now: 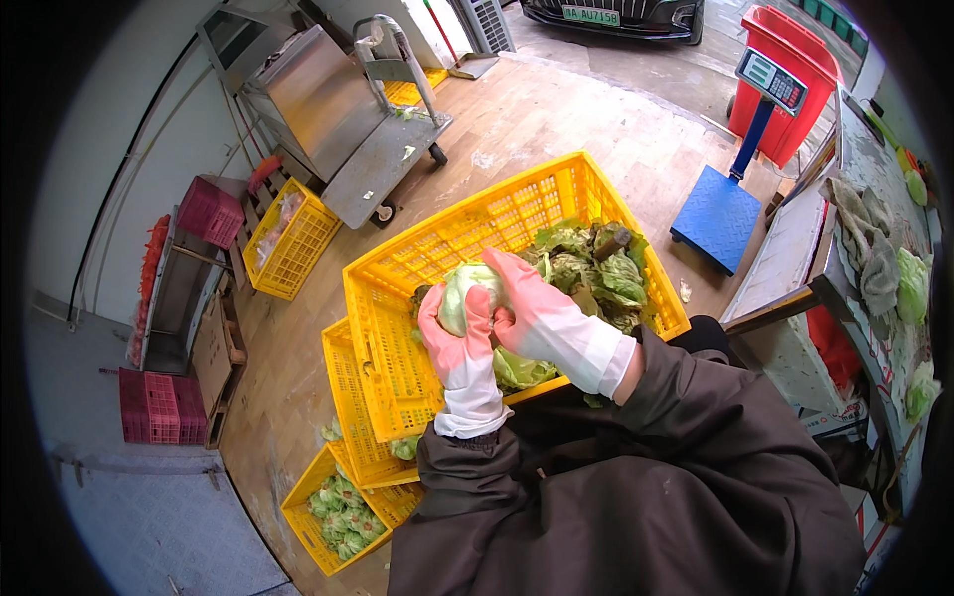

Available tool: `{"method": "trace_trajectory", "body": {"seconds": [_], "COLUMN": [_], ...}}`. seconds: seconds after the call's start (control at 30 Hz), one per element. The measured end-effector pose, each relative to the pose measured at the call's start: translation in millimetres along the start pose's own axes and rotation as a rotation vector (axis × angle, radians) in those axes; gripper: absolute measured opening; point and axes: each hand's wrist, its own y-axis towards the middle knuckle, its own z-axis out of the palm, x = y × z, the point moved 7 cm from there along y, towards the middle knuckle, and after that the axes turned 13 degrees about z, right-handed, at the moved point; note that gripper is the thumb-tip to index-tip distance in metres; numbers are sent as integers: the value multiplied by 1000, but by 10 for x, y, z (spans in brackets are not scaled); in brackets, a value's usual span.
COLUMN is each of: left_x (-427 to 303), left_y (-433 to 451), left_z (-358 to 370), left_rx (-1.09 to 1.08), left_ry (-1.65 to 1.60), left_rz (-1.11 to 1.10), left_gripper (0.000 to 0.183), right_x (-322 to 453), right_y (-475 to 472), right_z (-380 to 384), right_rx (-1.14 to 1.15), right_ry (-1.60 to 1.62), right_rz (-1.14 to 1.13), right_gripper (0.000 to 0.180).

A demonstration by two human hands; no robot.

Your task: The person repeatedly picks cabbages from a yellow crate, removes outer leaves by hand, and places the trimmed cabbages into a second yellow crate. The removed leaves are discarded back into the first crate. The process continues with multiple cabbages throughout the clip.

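Note:
Both my hands wear pink and white rubber gloves and hold one pale green head of lettuce (468, 287) above a large yellow plastic crate (455, 242). My left hand (460, 343) cups it from the near left, thumb raised against it. From the right, my right hand (533, 313) grips it, fingers partly hiding the head. Under and beyond my hands, loose lettuce leaves (622, 279), some browned, lie in the crate's right part. A brown stick-like piece (611, 244) pokes out of them. Another green leaf (518, 370) rests by the crate's near side.
Left of me, a lower yellow crate (298, 555) holds several lettuce heads (346, 514). A platform trolley (373, 164) stands far left, near another yellow crate (302, 246). To the right are a blue platform scale (717, 216), a red wheeled bin (779, 119) and a cluttered workbench (857, 313).

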Motion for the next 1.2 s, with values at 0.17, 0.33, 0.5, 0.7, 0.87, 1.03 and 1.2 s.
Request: {"method": "trace_trajectory", "body": {"seconds": [0.17, 0.33, 0.5, 0.7, 0.87, 1.03, 1.2], "left_x": [-67, -20, 137, 419, 585, 619, 666], "left_y": [25, 152, 150, 101, 51, 75, 149], "left_z": [-46, -91, -36, -12, -30, -85, -65], "left_rx": [31, 132, 248, 70, -149, -96, -29], "left_ry": [-137, -151, -638, -915, -866, -933, -916], "left_rz": [-49, -116, -286, -406, -403, -453, -475], "left_gripper": [68, 67, 77, 74, 71, 72, 73], "right_x": [-124, -385, -682, -868, -673, -655, -3], "right_y": [15, 132, 142, -72, -188, -236, -47], "right_z": [-118, -188, -111, 72, 109, -52, -340], "right_rx": [32, -49, 64, 211, 30, 209, 190], "right_ry": [86, 78, -35, 86, 35, -141, 46], "right_rz": [-11, 177, 541, 642, 96, 149, -218], "right_gripper": [55, 45, 42, 45, 50, 52, 89]}}
